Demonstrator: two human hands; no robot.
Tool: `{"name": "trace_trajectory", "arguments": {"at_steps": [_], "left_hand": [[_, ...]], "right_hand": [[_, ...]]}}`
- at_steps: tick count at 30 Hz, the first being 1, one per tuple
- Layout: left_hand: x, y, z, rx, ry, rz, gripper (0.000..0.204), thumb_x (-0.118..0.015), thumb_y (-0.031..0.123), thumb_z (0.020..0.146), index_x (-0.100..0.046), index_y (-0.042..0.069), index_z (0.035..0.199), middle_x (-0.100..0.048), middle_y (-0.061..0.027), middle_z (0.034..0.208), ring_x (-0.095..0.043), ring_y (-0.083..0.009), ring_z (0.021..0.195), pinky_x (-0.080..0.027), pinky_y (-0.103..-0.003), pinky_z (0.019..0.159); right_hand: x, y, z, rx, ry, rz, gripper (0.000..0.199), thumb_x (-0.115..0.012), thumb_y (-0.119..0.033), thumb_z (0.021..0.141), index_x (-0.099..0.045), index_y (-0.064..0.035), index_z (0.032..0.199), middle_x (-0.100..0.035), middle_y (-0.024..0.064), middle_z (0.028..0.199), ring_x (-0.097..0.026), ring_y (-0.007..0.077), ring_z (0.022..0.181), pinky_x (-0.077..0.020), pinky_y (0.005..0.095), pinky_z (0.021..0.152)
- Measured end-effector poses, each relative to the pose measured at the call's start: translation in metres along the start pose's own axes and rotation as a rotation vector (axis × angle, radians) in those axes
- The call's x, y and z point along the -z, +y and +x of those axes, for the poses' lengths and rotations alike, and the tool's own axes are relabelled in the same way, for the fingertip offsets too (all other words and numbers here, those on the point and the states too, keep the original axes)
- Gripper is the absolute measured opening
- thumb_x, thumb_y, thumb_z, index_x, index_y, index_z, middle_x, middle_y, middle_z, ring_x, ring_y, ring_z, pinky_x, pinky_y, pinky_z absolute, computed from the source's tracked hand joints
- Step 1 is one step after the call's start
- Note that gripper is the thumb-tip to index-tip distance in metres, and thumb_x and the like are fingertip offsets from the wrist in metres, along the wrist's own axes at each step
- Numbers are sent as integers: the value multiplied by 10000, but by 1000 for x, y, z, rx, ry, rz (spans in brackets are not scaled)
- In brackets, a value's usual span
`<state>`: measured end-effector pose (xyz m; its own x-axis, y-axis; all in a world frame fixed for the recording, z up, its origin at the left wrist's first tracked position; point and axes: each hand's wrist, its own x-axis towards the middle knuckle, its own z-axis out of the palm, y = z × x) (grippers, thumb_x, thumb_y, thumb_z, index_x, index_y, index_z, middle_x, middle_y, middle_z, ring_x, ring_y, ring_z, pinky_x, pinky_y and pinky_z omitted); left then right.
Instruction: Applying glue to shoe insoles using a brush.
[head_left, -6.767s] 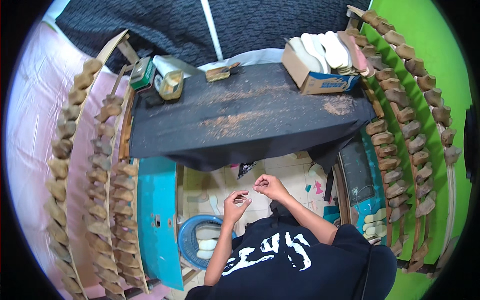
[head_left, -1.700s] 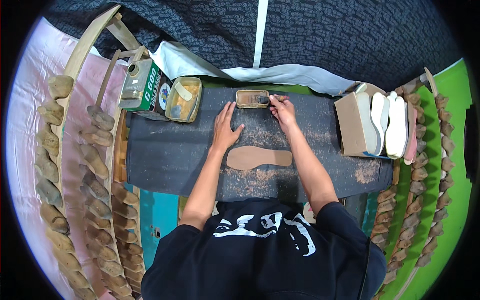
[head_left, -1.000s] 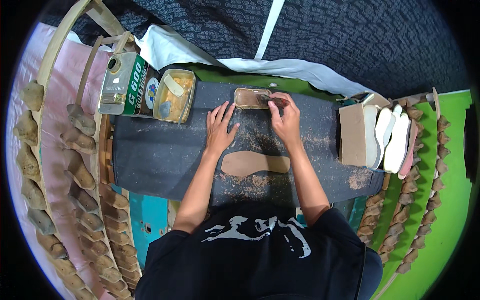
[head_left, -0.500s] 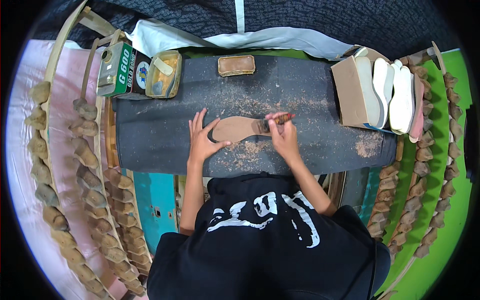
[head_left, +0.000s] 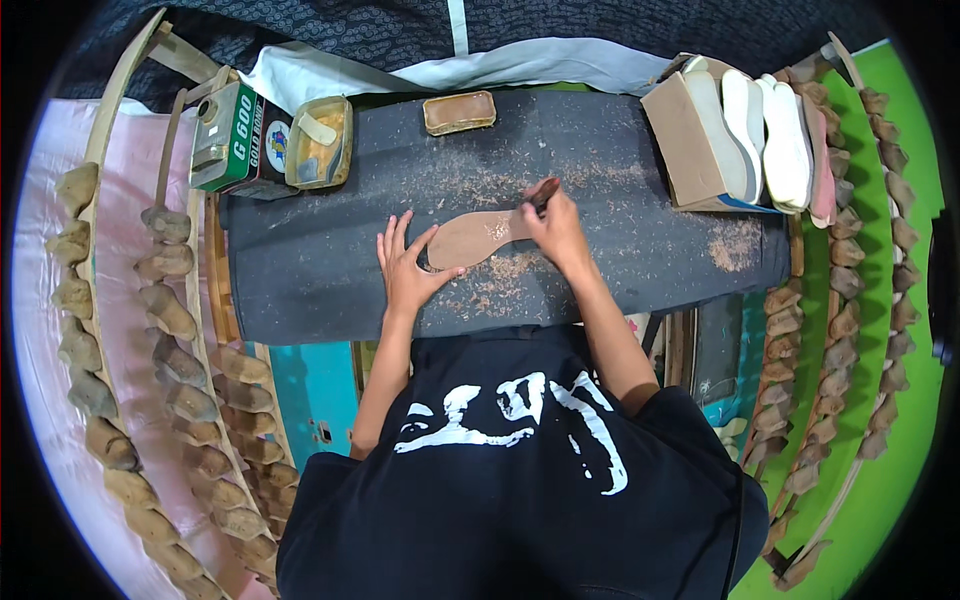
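Note:
A flat brown shoe sole lies on the dark cloth of the worktable, its wide end to the left. My left hand spreads round that wide end, thumb on the near edge and fingertips resting at the far side. At the narrow right part, my right hand is closed on a dark hand tool with a reddish end. The tool's working edge is hidden under my fingers, and so is the sole's right tip. Light shavings sit on the sole beside the right hand.
Brown shavings litter the dark cloth. A shallow block-like tray stands at the back. Far left are a green-and-black metal can and an open container. A cardboard box holds soles far right. Racks of shoe lasts flank both sides.
My right hand has turned, and the tool's reddish end now points up and away rather than to the right. Shavings have appeared on the sole. The whole view has shifted slightly.

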<state>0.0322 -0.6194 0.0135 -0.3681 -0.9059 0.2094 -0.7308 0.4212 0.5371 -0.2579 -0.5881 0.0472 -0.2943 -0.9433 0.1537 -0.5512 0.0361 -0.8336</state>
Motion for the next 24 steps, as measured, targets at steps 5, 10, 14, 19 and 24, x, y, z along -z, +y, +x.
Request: {"name": "trace_trajectory", "arguments": {"at_steps": [5,10,14,19,24], "left_hand": [[1,1,1,-18,-20,2,858,-976,579,558,-767,198,1297,-467,-129,1618,-300,-378,1571,-153,-619,1285],[-5,-7,1,-38,-12,-11,869,-962,592,586,-740,197,1327,-445,-132,1629,-291,-385,1572,-142,-621,1279],[-2,-5,0,-32,-44,-12,870,-934,623,628,-718,180,1345,-412,-141,1641,-267,-383,1578,-124,-621,1281],[1,-6,1,-30,-75,-7,862,-894,671,659,-717,171,1337,-389,-149,1649,-231,-383,1589,-100,-617,1285],[1,-5,2,-40,-66,-5,853,-893,664,665,-716,172,1339,-395,-149,1642,-232,-383,1588,-100,-618,1284]], "right_hand": [[-13,-5,-7,-30,215,-158,277,-695,-72,921,-565,38,1139,-702,248,1020,-701,459,925,-559,505,806],[-92,-47,-31,97,155,-75,244,-685,-36,904,-577,18,1115,-665,247,985,-687,455,941,-555,494,832],[-94,-44,-43,13,172,9,229,-697,-78,957,-611,7,1151,-681,214,1038,-704,379,944,-570,455,831],[-20,-19,-29,-115,388,-116,228,-711,-67,957,-602,24,1135,-744,212,916,-761,354,822,-584,431,729],[-54,-42,-45,-123,318,-185,181,-675,-20,945,-609,17,1110,-724,237,982,-724,442,872,-575,489,755]]}}
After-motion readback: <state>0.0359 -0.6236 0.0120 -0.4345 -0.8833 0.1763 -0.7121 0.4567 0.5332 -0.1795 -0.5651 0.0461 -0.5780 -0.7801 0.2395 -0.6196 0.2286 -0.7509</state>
